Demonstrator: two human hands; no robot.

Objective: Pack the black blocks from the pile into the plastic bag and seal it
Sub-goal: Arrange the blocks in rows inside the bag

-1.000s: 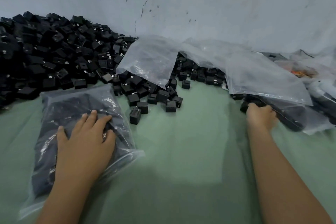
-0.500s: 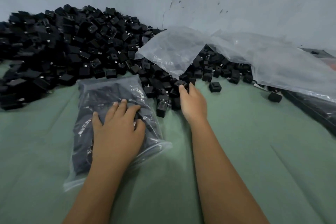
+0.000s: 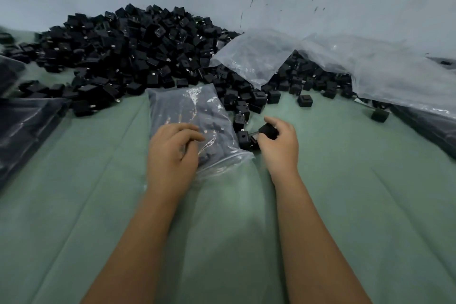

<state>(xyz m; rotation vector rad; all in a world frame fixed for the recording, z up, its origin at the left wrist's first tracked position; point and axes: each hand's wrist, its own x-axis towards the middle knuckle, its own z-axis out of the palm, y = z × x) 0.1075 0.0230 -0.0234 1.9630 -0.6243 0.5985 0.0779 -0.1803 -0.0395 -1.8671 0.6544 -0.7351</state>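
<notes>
A clear plastic bag (image 3: 192, 116) filled with black blocks lies flat on the green cloth in the middle. My left hand (image 3: 172, 153) rests on the bag's near end, fingers curled and pinching the plastic. My right hand (image 3: 281, 145) sits just right of the bag, closed around black blocks (image 3: 267, 131). Two more loose blocks (image 3: 246, 139) lie between that hand and the bag. The big pile of black blocks (image 3: 138, 52) rises behind the bag against the wall.
Large crumpled clear plastic sheets (image 3: 357, 66) cover the pile's right part. Filled dark bags lie at the left edge (image 3: 22, 126) and at the right edge (image 3: 429, 128). Stray blocks (image 3: 305, 100) dot the green cloth (image 3: 234, 229). A cracked pale wall stands behind.
My right hand came from the far right bags to the loose blocks by the bag and closed on some, pulling back toward me. My left hand curled its fingers on the bag.
</notes>
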